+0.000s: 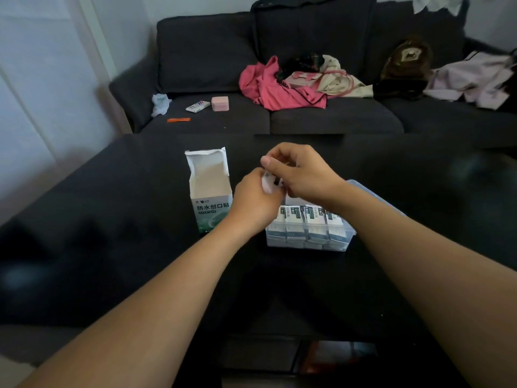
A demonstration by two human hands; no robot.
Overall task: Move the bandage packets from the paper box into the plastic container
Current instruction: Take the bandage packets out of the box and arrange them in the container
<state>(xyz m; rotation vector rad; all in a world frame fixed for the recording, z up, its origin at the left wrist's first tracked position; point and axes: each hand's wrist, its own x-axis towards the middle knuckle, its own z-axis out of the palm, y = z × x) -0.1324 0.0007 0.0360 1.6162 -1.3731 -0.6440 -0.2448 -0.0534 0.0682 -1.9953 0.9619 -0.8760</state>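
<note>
Box (210,191) reads 防水创口贴, flaps open; right beside it, my left hand (256,201) and right hand (300,175) pinch a white packet (269,184) above the container (307,233).

Both hands meeting above the counter, arms extended forward.
We see the left hand (256,201) with curled fingers pinching a small white packet (269,184); the right hand (300,175) arches over it, thumb and fingers (267,161) pinching the packet's upper end, the forearms converging.
</note>
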